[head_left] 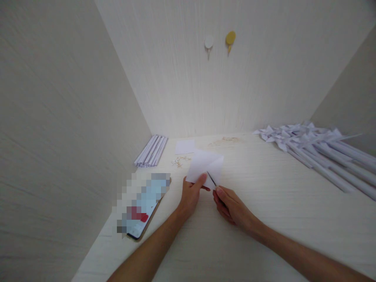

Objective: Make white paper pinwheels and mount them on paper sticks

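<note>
A square of white paper (206, 162) with a diagonal crease is pinched at its lower edge by my left hand (192, 192), thumb on top and fingers underneath. My right hand (230, 205) is closed around what looks like a pair of scissors (211, 179). One thin dark blade shows over the paper's lower right part, and the handles are hidden in my fingers. Behind the held sheet, another white paper square (184, 147) lies flat on the table.
Rolled white paper sticks (151, 150) lie stacked at the left wall. A phone (149, 207) rests left of my forearm. Small pale bits (180, 161) are scattered behind my hands. White paper pinwheels on sticks (311, 143) are piled at the right. Two hooks (230, 38) hang on the back wall.
</note>
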A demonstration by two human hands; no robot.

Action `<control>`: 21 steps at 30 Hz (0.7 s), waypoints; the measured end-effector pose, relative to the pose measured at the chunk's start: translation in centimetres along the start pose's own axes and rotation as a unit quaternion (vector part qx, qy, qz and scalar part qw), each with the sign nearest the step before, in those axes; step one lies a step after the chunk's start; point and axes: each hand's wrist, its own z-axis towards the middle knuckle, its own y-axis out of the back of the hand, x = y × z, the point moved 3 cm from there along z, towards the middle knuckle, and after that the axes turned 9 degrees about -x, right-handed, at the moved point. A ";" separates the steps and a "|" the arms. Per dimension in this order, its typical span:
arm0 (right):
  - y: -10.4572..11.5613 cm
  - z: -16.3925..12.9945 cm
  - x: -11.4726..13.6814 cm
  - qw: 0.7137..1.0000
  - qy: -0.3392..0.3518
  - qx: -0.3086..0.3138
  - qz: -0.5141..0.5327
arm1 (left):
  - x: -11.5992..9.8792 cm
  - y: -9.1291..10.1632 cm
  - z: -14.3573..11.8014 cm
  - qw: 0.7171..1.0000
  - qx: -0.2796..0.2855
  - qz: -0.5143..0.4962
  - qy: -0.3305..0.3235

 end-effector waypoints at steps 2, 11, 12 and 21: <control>0.0 0.0 0.0 1.000 0.000 0.003 0.000 | 0.1 0.0 0.0 1.000 0.000 -0.002 -0.002; 0.1 -0.2 0.0 0.999 0.024 -0.001 -0.024 | 0.2 0.1 0.1 1.000 -0.003 0.003 0.000; 0.1 -0.2 0.0 0.999 0.022 0.000 -0.024 | 0.1 0.1 0.0 1.000 -0.003 0.001 0.001; 0.1 -0.1 0.0 1.000 0.023 0.002 -0.011 | 0.1 0.0 0.1 1.000 0.000 -0.013 0.008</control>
